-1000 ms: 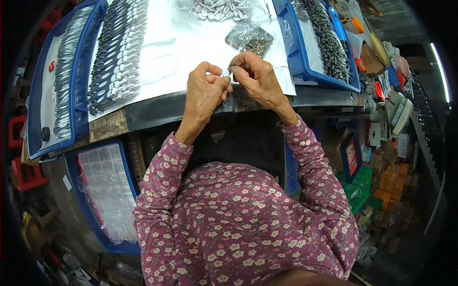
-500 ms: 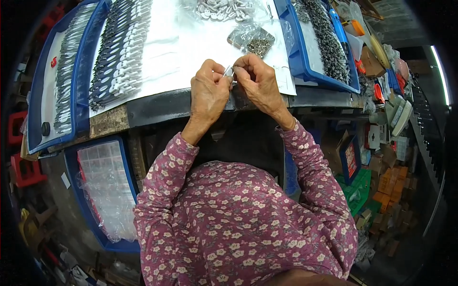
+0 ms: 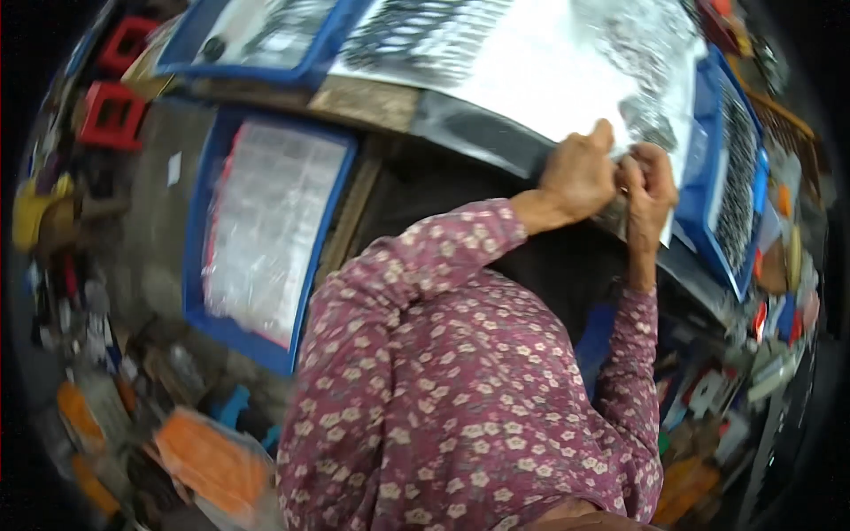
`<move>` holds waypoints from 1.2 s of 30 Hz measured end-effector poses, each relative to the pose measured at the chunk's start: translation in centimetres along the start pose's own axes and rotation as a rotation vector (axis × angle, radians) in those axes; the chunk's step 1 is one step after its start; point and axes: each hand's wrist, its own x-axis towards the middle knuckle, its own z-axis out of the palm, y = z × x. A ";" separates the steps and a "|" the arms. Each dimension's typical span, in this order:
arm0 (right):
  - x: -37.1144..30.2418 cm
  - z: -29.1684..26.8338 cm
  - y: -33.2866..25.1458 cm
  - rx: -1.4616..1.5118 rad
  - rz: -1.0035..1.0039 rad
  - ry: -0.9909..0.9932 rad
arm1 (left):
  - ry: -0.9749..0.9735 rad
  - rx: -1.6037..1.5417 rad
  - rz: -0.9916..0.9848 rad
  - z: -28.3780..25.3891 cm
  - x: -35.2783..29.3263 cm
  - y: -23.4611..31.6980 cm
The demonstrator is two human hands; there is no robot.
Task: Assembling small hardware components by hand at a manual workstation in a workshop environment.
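Over the front edge of the worktable, my left hand [image 3: 580, 175] and my right hand [image 3: 651, 181] are close together. Both are closed, fingertips nearly meeting around something small that blur and the fingers hide. White paper [image 3: 531, 75] covers the tabletop beyond them. Just past my right hand lies a clear plastic bag [image 3: 648, 122] that looks to hold small metal parts. Rows of dark and whitish slender pieces [image 3: 416, 40] lie on the paper at the far left. More loose pale pieces [image 3: 633, 40] form a blurred heap at the back.
A blue tray [image 3: 742, 281] of dark bristly pieces stands right of my hands. Another blue tray [image 3: 243, 75] sits at the table's left. Below, a blue crate [image 3: 197, 239] holds plastic-wrapped sheets. Red stools [image 3: 111, 115] and an orange block-like thing [image 3: 212, 465] are further left.
The whole view has swung left, so table and hands now appear further right. My hands still meet; the small white piece seen between them earlier is no longer distinguishable.
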 end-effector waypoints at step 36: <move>-12.1 2.0 0.0 0.603 0.172 -0.377 | -0.288 -0.696 -0.465 -6.7 -12.2 1.4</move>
